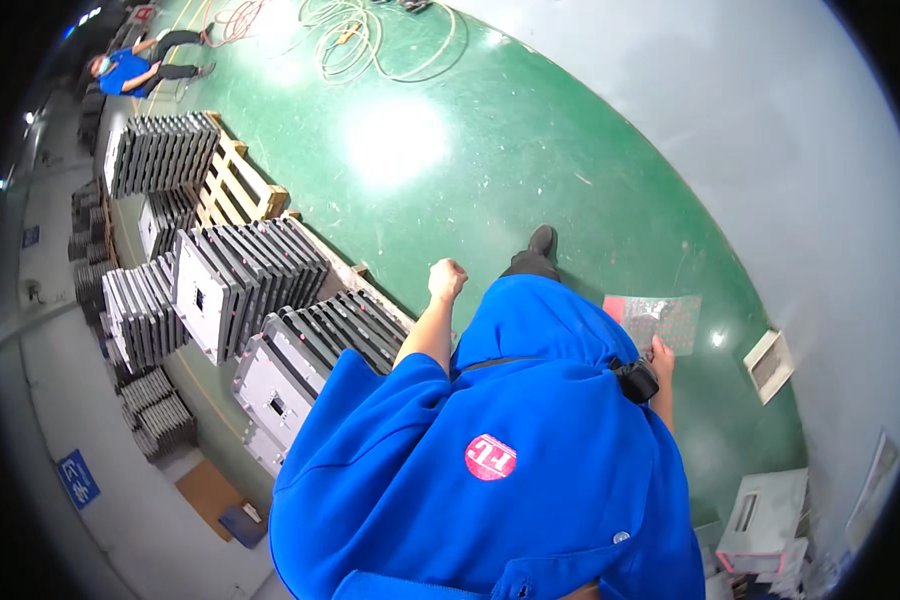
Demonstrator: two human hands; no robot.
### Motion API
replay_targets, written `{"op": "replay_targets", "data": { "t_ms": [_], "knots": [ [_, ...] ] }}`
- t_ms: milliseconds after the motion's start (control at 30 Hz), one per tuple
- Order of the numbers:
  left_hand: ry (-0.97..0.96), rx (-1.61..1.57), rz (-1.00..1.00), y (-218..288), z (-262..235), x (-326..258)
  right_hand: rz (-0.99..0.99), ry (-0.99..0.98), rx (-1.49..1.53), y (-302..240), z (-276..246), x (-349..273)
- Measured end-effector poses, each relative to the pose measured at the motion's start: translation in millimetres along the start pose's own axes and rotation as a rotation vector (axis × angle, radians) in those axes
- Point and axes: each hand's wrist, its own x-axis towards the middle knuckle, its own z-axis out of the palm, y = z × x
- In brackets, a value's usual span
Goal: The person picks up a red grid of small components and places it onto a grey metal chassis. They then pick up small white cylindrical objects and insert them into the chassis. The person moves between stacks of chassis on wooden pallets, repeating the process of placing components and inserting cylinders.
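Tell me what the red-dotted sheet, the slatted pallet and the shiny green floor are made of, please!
The red-dotted sheet looks like thin, glossy plastic, since green shows through it. The slatted pallet seems to be plain, unpainted wood: its boards are pale yellow-brown. The shiny green floor probably has a smooth paint or resin coat, because bright glare shows on it; what's underneath is hidden.

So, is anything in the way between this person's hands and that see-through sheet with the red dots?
Nothing visible blocks the right hand: it holds the see-through sheet by its near edge. Between the left hand and the sheet, the picture shows part of the person's blue top.
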Motion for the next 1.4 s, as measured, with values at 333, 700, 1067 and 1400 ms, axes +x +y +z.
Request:
{"op": "replay_targets", "data": {
  "t_ms": [333,700,1067,1400],
  "knots": [
    [0.188,-0.225,0.177,82.9,-96.9,124.0,-0.05,-0.031,-0.1,-99.5,85.6,51.8],
    [0.046,-0.378,-0.364,23.1,-101.6,165.8,-0.227,-0.264,-0.623,-134.1,111.5,274.3],
    [0.594,-0.8,-0.394,82.9,-217.4,231.6,-0.476,-0.555,-1.201,-547.9,374.1,340.4],
    [0.278,-0.835,-0.988,4.3,-208.6,263.8,-0.634,-0.69,-1.142,-685.4,654.5,278.7]
  ]
}}
